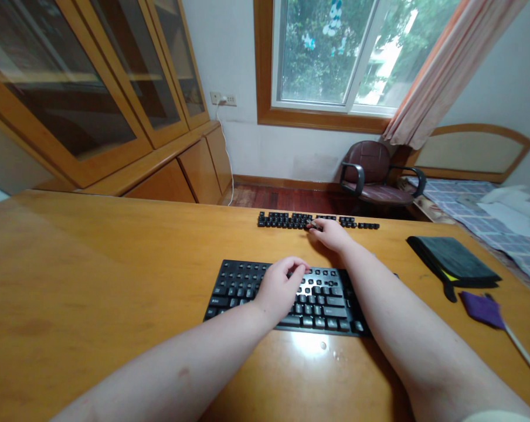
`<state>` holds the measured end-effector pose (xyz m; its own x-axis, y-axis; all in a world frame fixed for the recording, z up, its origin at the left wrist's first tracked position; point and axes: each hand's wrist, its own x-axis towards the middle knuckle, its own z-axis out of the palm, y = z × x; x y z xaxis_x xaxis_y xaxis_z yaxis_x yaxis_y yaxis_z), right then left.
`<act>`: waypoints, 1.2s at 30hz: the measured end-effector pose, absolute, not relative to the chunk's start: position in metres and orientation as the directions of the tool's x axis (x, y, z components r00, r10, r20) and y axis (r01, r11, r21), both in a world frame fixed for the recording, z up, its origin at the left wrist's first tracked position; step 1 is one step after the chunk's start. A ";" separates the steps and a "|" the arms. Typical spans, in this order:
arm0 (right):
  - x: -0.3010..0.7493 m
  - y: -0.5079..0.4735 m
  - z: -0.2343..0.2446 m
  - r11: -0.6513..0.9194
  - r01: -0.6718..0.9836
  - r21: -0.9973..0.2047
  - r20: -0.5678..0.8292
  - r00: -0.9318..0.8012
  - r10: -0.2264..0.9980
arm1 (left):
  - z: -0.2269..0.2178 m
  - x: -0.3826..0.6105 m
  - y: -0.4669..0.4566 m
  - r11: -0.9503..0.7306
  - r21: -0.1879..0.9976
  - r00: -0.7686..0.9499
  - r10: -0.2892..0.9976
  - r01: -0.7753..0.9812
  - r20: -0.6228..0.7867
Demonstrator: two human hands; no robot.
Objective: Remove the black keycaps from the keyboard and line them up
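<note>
Your right hand (pixel 332 235), fingers nearly together, is at the black keycaps (pixel 283 221) by the table's (pixel 115 293) far edge, hold unclear! Left hand (pixel 278 288) half-curled over the keyboard (pixel 315 309), grip hidden. Caps look light, stiff, slick: pinch opposite sides.

Black keyboard (pixel 322 302), black loose keycaps (pixel 282 221); purple cloth (pixel 482 309); bluish checked bedding (pixel 449 190).

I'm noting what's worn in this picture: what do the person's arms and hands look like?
The left hand and right hand are bare, without gloves or visible rings. The left forearm bears a small mark; a pale sleeve edge shows on the right arm.
</note>
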<state>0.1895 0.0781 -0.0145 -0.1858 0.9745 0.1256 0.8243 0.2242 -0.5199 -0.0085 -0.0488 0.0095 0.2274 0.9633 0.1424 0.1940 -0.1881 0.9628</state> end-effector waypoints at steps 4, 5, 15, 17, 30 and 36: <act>0.191 0.080 -0.018 0.233 0.828 -0.511 0.139 -0.188 0.972 | 0.007 -0.008 -0.049 -0.188 0.965 0.225 0.964 0.185 0.145; 0.192 0.080 -0.018 0.232 0.830 -0.508 0.137 -0.188 0.973 | 0.007 -0.008 -0.049 -0.189 0.965 0.224 0.963 0.182 0.147; 0.193 0.081 -0.018 0.234 0.840 -0.490 0.147 -0.184 0.972 | 0.005 -0.009 -0.049 -0.189 0.966 0.229 0.962 0.178 0.146; 0.192 0.080 -0.017 0.237 0.839 -0.490 0.151 -0.186 0.971 | 0.005 -0.009 -0.049 -0.190 0.964 0.227 0.963 0.184 0.147; 0.192 0.079 -0.017 0.219 0.847 -0.484 0.107 -0.191 0.976 | 0.006 -0.009 -0.048 -0.196 0.961 0.230 0.962 0.193 0.150; 0.190 0.078 -0.014 0.226 0.829 -0.511 0.101 -0.203 0.974 | 0.005 -0.008 -0.048 -0.196 0.962 0.230 0.961 0.188 0.151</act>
<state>0.1900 0.0775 -0.0141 -0.2033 0.9739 0.1010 0.8291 0.2261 -0.5114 -0.0085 -0.0483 0.0047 0.2305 0.9613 0.1512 0.1877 -0.1964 0.9624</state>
